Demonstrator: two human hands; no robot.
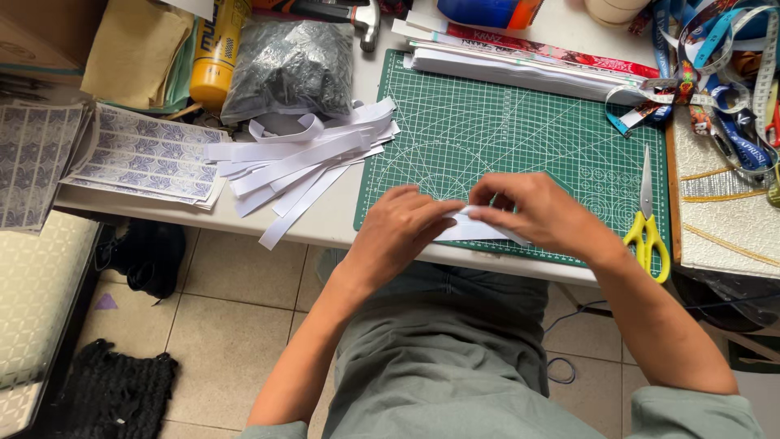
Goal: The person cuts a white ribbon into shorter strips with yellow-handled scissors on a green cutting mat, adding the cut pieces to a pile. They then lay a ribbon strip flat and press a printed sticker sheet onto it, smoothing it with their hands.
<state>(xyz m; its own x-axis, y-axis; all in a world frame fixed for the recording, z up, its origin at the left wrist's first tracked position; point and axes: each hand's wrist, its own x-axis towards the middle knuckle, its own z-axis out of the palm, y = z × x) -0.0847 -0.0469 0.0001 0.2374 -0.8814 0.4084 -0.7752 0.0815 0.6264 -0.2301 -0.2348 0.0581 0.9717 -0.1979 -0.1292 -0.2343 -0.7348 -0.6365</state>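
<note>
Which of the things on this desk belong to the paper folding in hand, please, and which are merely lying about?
In use: white paper piece, held by left hand and right hand; green cutting mat; white paper strips.

Lying about: yellow scissors, hammer, yellow bottle, ribbons.

The white table (341, 215) carries a green cutting mat (520, 122), white paper strips (301, 158) and patterned sheets (150, 154).

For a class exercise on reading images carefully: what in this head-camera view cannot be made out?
- White paper piece: mostly covered by the left hand and right hand; its fold is hidden.
- Hammer: handle cut off by the top edge.
- Black bag: contents too dark to tell.
- Ribbons: tangled, run off the right edge.
</note>
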